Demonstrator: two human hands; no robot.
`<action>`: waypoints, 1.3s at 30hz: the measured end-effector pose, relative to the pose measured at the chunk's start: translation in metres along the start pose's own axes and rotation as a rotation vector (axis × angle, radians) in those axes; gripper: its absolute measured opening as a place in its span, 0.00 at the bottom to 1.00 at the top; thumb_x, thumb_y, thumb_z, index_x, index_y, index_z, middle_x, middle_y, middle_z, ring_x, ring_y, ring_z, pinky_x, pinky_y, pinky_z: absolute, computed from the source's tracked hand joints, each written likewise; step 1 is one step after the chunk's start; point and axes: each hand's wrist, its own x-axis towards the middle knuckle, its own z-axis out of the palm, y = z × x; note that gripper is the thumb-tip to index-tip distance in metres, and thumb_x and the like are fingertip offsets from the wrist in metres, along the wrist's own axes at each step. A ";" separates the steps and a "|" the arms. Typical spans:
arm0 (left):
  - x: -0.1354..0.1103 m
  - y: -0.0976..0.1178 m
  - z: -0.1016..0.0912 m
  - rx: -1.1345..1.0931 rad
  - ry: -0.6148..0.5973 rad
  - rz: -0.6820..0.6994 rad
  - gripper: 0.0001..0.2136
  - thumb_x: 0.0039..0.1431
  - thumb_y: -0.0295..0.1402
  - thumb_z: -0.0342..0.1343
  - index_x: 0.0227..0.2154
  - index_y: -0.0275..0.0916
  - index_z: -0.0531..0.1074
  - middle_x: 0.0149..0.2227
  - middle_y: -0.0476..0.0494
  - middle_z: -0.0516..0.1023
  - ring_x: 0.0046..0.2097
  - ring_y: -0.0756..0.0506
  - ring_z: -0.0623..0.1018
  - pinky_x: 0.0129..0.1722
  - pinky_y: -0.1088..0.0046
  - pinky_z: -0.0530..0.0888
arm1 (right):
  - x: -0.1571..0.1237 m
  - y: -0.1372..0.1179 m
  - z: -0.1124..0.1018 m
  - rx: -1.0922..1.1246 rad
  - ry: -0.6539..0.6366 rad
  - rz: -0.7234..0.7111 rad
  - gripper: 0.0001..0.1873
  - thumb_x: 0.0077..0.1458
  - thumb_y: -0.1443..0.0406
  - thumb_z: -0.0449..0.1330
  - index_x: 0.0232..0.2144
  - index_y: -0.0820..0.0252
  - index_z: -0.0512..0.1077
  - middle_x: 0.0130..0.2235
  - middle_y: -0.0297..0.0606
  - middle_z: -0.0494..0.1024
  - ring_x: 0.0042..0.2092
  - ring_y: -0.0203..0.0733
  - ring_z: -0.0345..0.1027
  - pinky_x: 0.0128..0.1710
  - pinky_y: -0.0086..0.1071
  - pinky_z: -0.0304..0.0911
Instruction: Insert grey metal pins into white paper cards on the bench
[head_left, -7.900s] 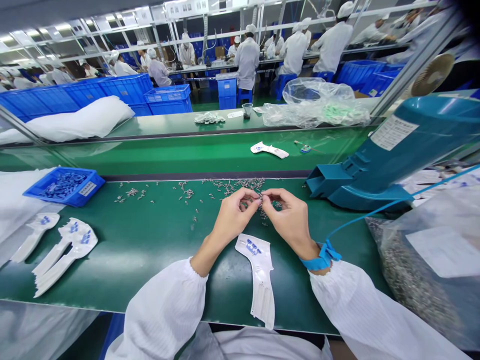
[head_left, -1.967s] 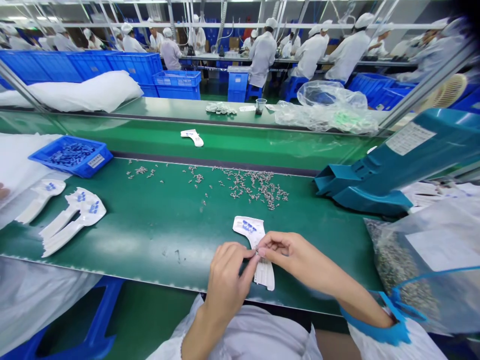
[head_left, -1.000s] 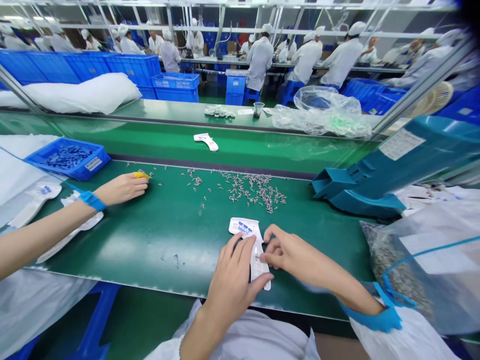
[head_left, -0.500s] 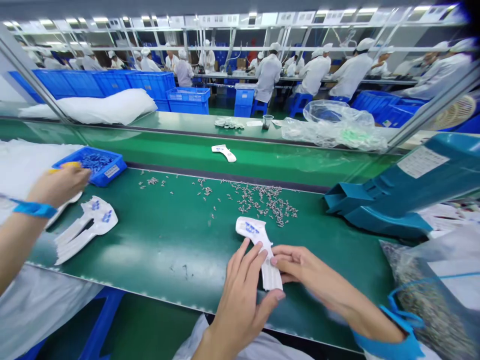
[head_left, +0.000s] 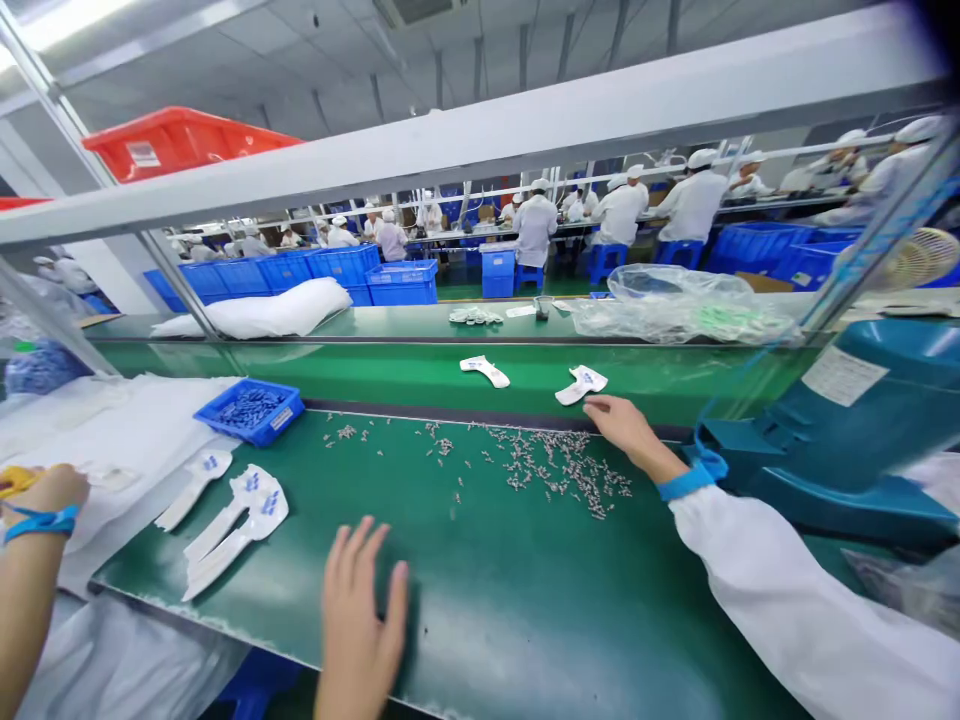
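Note:
My left hand (head_left: 360, 620) hangs blurred over the near part of the green belt (head_left: 480, 610), fingers spread, holding nothing. My right hand (head_left: 630, 430) reaches forward in its white sleeve and blue wrist strap, with nothing visible in it. Its fingertips stop just past a scatter of small metal parts (head_left: 547, 465). Beyond the dark divider, a white printed plastic piece (head_left: 581, 385) lies on the far belt, a little ahead of those fingertips. A second such piece (head_left: 484, 371) lies to its left.
At left, a co-worker's hand (head_left: 49, 495) holds a yellow item near a blue tray of small blue parts (head_left: 247, 412) and white plastic pieces (head_left: 247, 510). A teal machine (head_left: 832, 440) stands at right. Plastic bags (head_left: 675, 310) lie on the far bench behind a metal rail.
The white piece has left the spot between my hands and now lies on the far belt. My hands have moved apart, and the view has tilted upward.

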 end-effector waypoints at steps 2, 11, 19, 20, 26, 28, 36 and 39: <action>0.015 -0.039 -0.017 0.213 0.043 -0.107 0.24 0.66 0.44 0.42 0.54 0.32 0.68 0.60 0.28 0.67 0.66 0.29 0.59 0.62 0.45 0.61 | -0.020 0.014 -0.006 -0.116 -0.081 -0.048 0.14 0.53 0.67 0.59 0.41 0.63 0.79 0.49 0.52 0.79 0.56 0.60 0.69 0.62 0.55 0.56; 0.033 -0.103 -0.047 0.632 -0.109 -0.315 0.22 0.67 0.40 0.40 0.52 0.33 0.72 0.54 0.30 0.73 0.62 0.27 0.65 0.57 0.45 0.64 | -0.091 0.049 -0.029 -0.767 -0.291 -0.261 0.23 0.59 0.69 0.50 0.55 0.63 0.71 0.53 0.51 0.74 0.51 0.54 0.71 0.51 0.44 0.66; -0.003 -0.055 -0.018 0.146 -0.112 0.127 0.16 0.65 0.41 0.45 0.47 0.43 0.73 0.45 0.40 0.77 0.45 0.36 0.77 0.47 0.56 0.74 | -0.097 0.034 -0.035 -0.639 -0.211 -0.160 0.10 0.61 0.66 0.53 0.39 0.58 0.74 0.41 0.42 0.79 0.42 0.46 0.73 0.37 0.33 0.64; -0.008 -0.039 -0.014 0.089 -0.118 0.155 0.15 0.66 0.40 0.46 0.48 0.44 0.73 0.45 0.40 0.77 0.46 0.37 0.77 0.47 0.56 0.75 | -0.098 0.034 -0.037 -0.635 -0.210 -0.160 0.10 0.61 0.66 0.53 0.38 0.57 0.74 0.41 0.42 0.79 0.42 0.46 0.73 0.37 0.33 0.64; -0.033 0.071 0.012 -0.237 -0.356 0.217 0.16 0.67 0.34 0.48 0.55 0.44 0.71 0.54 0.38 0.74 0.57 0.38 0.72 0.53 0.56 0.75 | -0.108 0.034 -0.040 -0.619 -0.233 -0.153 0.15 0.59 0.64 0.56 0.47 0.58 0.75 0.43 0.44 0.79 0.41 0.46 0.74 0.37 0.33 0.64; -0.037 0.098 0.018 -0.356 -0.388 0.239 0.17 0.67 0.32 0.48 0.56 0.45 0.70 0.57 0.37 0.72 0.60 0.37 0.70 0.55 0.54 0.74 | -0.112 0.033 -0.040 -0.632 -0.264 -0.153 0.13 0.58 0.65 0.55 0.43 0.58 0.76 0.40 0.43 0.80 0.41 0.47 0.74 0.36 0.33 0.64; -0.017 0.130 0.018 -0.536 -0.502 0.321 0.16 0.67 0.28 0.49 0.55 0.45 0.68 0.55 0.40 0.74 0.59 0.40 0.70 0.58 0.58 0.72 | -0.124 0.019 -0.045 -0.540 -0.203 -0.134 0.09 0.59 0.63 0.54 0.34 0.56 0.75 0.37 0.41 0.81 0.38 0.47 0.74 0.35 0.34 0.64; -0.005 0.137 0.025 -0.561 -0.499 0.305 0.13 0.68 0.28 0.47 0.52 0.43 0.69 0.51 0.40 0.75 0.55 0.41 0.72 0.55 0.59 0.72 | -0.132 0.006 -0.045 -0.415 -0.204 -0.090 0.08 0.58 0.61 0.56 0.34 0.54 0.75 0.35 0.39 0.82 0.38 0.47 0.75 0.36 0.35 0.65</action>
